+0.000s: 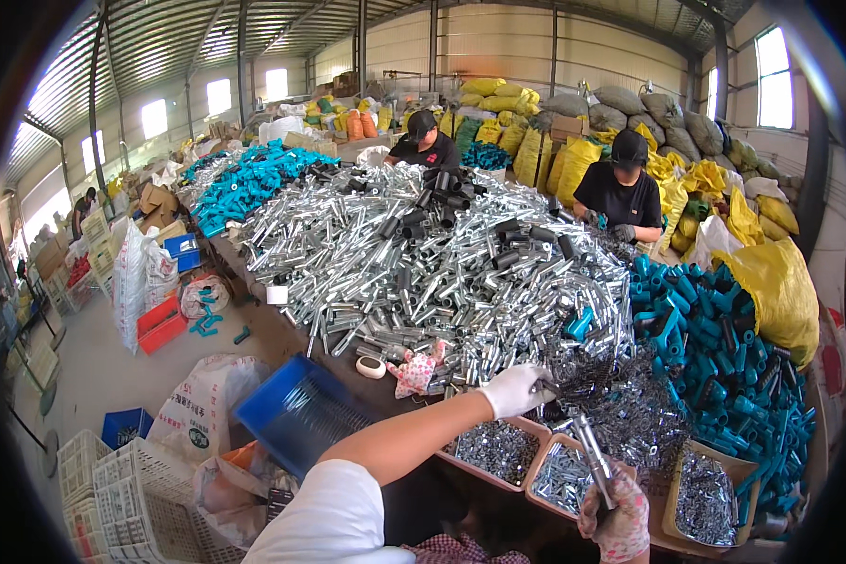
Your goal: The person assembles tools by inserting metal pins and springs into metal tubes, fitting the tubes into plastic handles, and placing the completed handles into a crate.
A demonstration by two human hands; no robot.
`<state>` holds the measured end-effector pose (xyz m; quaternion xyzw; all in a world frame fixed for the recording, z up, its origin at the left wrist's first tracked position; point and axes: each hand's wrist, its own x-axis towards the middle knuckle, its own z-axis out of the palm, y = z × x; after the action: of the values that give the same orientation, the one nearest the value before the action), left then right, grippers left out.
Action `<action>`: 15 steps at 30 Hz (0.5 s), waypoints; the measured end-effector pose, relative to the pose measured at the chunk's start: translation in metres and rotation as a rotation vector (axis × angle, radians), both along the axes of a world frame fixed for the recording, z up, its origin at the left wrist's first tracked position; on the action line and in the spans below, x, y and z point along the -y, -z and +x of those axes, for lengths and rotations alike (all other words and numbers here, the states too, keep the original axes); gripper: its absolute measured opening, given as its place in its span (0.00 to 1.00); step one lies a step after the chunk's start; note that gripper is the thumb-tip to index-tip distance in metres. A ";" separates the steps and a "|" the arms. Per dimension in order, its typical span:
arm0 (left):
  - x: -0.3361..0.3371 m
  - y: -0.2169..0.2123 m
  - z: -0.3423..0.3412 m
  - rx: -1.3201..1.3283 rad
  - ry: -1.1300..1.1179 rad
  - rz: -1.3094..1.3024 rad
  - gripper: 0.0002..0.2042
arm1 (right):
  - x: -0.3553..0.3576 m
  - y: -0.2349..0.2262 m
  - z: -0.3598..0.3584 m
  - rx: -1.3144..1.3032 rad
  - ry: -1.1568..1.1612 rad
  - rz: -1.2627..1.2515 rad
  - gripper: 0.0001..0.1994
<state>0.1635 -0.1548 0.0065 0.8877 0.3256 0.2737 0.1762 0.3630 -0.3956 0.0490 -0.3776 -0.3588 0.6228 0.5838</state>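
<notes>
My right hand (622, 519), in a floral glove, grips a shiny metal tube (592, 453) that stands tilted above the small trays. My left hand (517, 391), in a white glove, reaches to the near edge of a dark tangle of springs (630, 399). Its fingers are curled together; whatever they hold is too small to make out. Below it are a pink tray (451, 451) of small metal fittings and a second tray (534, 491) of metal pins. Right of my right hand stands a tan tray (669, 512) of small metal pieces.
A large heap of metal tubes (423, 273) covers the table, with teal plastic handles (724, 376) to the right. A blue crate (263, 409) holding metal rods is at left. Two people (620, 193) work across the heap. White crates (150, 498) stand lower left.
</notes>
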 end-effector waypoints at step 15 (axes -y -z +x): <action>0.052 0.020 0.013 0.094 0.081 -0.268 0.20 | 0.010 0.055 0.039 -0.304 0.232 -0.259 0.12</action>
<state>0.1767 -0.2069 -0.0139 0.8548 0.3143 0.2618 0.3193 0.4021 -0.4057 -0.0065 -0.3902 -0.1380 0.6419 0.6455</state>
